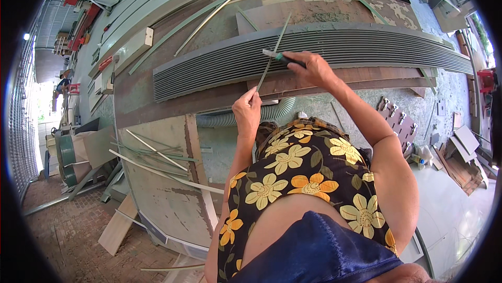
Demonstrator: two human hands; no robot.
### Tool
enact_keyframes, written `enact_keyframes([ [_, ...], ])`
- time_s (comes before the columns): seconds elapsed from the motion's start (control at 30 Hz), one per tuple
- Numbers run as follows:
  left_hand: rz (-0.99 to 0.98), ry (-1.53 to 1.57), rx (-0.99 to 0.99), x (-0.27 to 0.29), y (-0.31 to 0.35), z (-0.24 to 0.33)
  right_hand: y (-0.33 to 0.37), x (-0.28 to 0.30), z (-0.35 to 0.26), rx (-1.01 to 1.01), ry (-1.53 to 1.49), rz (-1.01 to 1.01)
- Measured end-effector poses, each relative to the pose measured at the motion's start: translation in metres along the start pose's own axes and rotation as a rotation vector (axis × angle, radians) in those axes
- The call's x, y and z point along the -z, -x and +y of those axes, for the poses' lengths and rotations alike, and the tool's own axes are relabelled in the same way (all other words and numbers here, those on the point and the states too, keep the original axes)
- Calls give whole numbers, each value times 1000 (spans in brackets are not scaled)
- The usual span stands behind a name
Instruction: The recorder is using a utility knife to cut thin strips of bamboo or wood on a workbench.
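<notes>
Well, workbench (133, 110): broad, brown and worn, it stretches across in front of the person, with loose strips and long profiles strewn over its far part.
Ribbed stack (209, 71): long, grey, finely grooved, lying crosswise on the bench beneath both the work and the tool.
Side table (162, 189): pale-topped, with brown patches along its edge, set near the person's left side; several light and greenish strips (157, 149) lie loosely across it.
Flowered top (285, 160): black with yellow and orange blooms, worn by the person leaning in, a dark blue face covering (314, 249) below it in my line of sight.
Corrugated hose (280, 110): grey-green, running near the bench's close edge, partly behind the left forearm.
Thin strip (265, 68): grey-green, slanting over the ribbed stack from the left hand up and away to the right.
Right hand (314, 68): fingers wrapped firmly round a tool's handle, above the stack.
Left hand (247, 108): thumb and fingers pinched together on the strip's near end, just off the stack's close edge.
Hand tool (293, 62): green and black handle, pale flat tip crossing the strip; whether it bites in, I can't tell.
</notes>
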State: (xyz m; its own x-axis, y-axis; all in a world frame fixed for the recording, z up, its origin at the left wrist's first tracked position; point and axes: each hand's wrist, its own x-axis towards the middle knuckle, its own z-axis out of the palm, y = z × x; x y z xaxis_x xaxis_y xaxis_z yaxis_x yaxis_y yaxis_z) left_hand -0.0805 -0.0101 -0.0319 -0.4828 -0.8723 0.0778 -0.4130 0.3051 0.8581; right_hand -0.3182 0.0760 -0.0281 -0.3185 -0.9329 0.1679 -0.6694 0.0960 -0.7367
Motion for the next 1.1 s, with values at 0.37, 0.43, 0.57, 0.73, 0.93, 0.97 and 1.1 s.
enact_keyframes([
  [0.37, -12, 23, 27, 14, 4, 12, -3, 12, -6, 95, 92, -136],
  [0.43, -17, 27, 36, 18, 8, 11, -5, 16, -8, 73, 119, -163],
  [0.57, -4, 19, 40, 21, 15, 13, -32, 34, 44, -57, 188, 116],
  [0.73, 11, 35, 58, 26, 15, 10, -32, 40, 42, -78, 161, 29],
  [0.93, 25, 33, 34, 28, 19, 4, -38, 38, 29, -90, 167, -6],
  [0.97, 14, 28, 46, 29, 20, 7, -44, 46, 41, -176, 162, 68],
  [1.1, 17, 28, 69, 29, 21, 4, -52, 57, 52, -269, 277, 147],
])
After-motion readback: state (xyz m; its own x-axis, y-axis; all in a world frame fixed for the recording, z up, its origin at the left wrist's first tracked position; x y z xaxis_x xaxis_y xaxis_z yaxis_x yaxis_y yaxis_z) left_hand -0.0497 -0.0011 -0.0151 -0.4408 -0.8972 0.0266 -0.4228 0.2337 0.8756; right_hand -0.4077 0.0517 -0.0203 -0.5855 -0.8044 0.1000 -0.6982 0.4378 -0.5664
